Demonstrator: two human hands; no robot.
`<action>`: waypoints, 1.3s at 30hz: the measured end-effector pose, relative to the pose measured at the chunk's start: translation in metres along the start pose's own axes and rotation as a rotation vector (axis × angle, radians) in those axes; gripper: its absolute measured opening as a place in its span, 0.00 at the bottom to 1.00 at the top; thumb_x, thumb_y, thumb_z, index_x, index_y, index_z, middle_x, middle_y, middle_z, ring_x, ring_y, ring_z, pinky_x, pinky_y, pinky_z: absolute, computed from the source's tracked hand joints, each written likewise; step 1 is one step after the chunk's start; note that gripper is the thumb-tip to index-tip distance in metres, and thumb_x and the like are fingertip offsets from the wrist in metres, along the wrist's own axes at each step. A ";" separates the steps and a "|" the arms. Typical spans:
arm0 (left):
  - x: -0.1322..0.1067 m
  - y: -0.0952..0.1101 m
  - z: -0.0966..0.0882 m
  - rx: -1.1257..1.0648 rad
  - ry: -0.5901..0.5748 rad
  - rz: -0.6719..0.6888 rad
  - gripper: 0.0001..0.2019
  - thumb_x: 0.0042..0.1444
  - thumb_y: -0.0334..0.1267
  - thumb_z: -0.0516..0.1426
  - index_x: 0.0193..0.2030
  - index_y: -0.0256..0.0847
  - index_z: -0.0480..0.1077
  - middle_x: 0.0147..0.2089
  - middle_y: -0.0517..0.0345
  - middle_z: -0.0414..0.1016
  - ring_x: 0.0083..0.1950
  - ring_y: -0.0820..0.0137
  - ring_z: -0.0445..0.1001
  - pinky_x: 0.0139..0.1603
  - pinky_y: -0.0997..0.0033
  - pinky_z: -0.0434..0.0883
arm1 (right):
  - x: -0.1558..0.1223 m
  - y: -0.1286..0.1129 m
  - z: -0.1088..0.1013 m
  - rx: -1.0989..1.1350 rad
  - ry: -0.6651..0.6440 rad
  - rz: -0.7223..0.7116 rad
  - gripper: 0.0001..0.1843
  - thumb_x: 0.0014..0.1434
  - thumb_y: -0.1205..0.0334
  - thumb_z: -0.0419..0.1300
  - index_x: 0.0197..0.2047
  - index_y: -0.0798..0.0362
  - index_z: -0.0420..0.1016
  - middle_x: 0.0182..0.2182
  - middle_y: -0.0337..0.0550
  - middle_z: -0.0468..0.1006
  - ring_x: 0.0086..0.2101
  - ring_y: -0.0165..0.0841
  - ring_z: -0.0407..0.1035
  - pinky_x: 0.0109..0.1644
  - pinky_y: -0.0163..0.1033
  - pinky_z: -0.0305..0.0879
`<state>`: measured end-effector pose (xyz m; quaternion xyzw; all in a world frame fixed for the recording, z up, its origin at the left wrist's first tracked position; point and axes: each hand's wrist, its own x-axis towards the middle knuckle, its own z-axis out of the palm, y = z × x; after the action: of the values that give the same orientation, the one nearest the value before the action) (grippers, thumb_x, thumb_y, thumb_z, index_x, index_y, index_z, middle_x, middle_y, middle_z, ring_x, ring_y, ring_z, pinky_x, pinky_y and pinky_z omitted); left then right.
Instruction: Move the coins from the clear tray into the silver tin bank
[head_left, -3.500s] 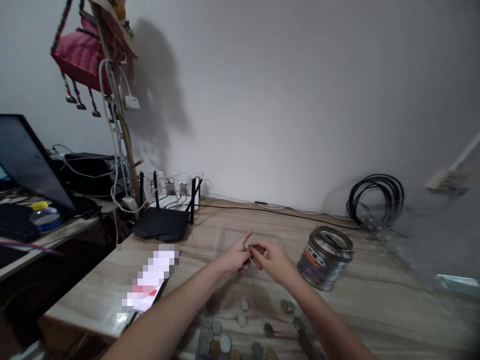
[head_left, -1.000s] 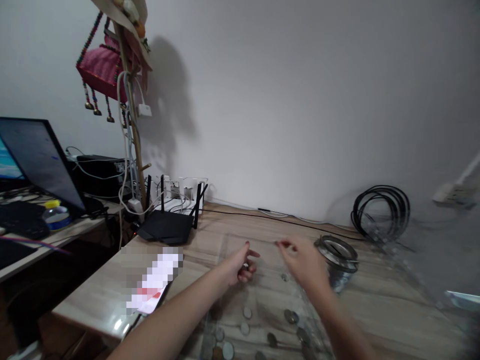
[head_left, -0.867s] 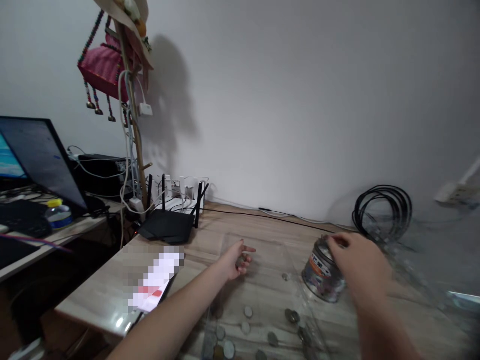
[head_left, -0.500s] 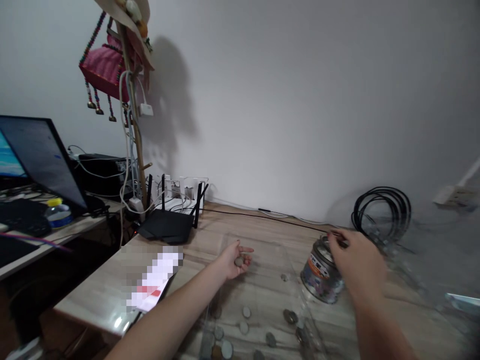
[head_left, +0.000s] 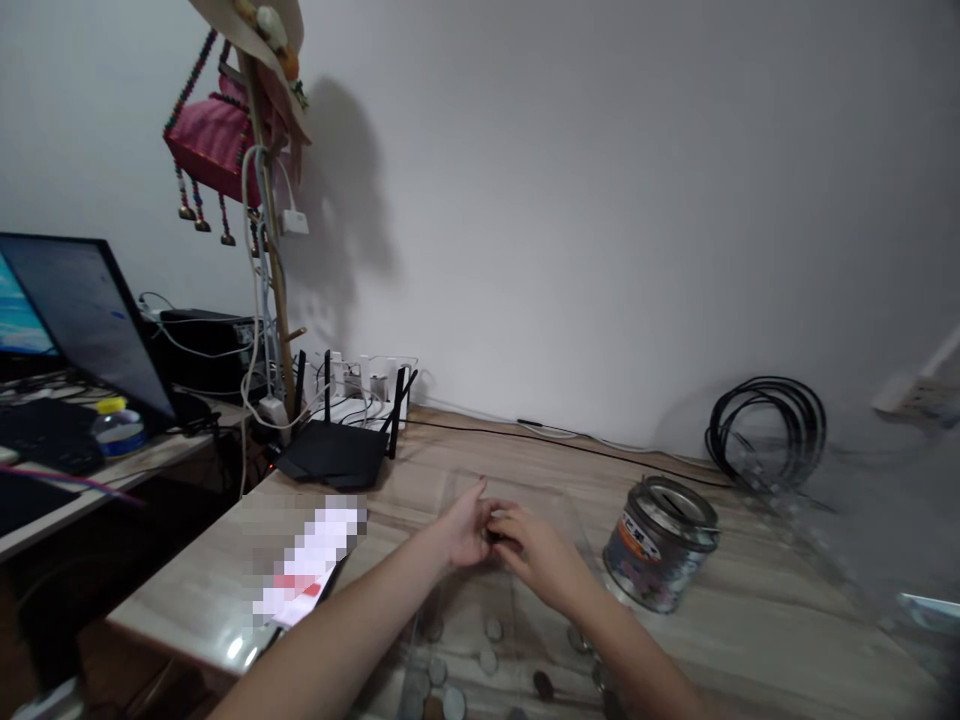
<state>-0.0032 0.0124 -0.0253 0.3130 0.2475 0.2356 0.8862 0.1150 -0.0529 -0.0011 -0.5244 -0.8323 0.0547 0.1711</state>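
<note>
Both hands met again at frame centre: right hand (head_left: 536, 545) had come back from the round printed metal tin with slotted lid (head_left: 660, 541), where it sat half a second earlier, and closed its fingertips against the left hand (head_left: 466, 528). Left hand was cupped, narrow, around small coins I couldn't count; right pinched at the same spot, contents hidden. Tin stood alone at right of centre on the wood-grain tabletop (head_left: 420, 470), leaning slightly. Loose silver and bronze coins (head_left: 491, 630) lay under the wrists, lower centre. Reads as another coin pickup from the left palm.
</note>
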 end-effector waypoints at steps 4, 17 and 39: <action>0.002 -0.004 -0.004 -0.004 -0.068 -0.006 0.25 0.57 0.52 0.36 0.35 0.34 0.64 0.26 0.55 0.67 0.26 0.71 0.68 0.32 0.71 0.63 | 0.003 0.001 0.000 -0.040 -0.006 0.037 0.14 0.53 0.67 0.48 0.35 0.51 0.74 0.35 0.43 0.75 0.37 0.32 0.67 0.39 0.34 0.59; 0.001 -0.002 -0.003 0.084 0.072 -0.034 0.11 0.53 0.36 0.46 0.37 0.31 0.63 0.31 0.46 0.71 0.33 0.69 0.72 0.38 0.72 0.65 | -0.052 0.073 -0.109 -0.330 0.581 1.025 0.17 0.50 0.56 0.50 0.37 0.52 0.76 0.32 0.52 0.76 0.27 0.40 0.66 0.24 0.39 0.56; -0.009 -0.005 0.006 -0.117 -0.270 0.122 0.28 0.55 0.57 0.36 0.51 0.40 0.59 0.34 0.53 0.70 0.30 0.69 0.69 0.38 0.68 0.59 | -0.003 -0.002 -0.005 -0.043 0.082 0.006 0.12 0.52 0.68 0.48 0.31 0.52 0.74 0.29 0.43 0.73 0.32 0.31 0.66 0.35 0.35 0.60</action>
<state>-0.0055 0.0013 -0.0222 0.3040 0.0927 0.2587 0.9122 0.1163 -0.0567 0.0033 -0.5324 -0.8239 0.0157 0.1933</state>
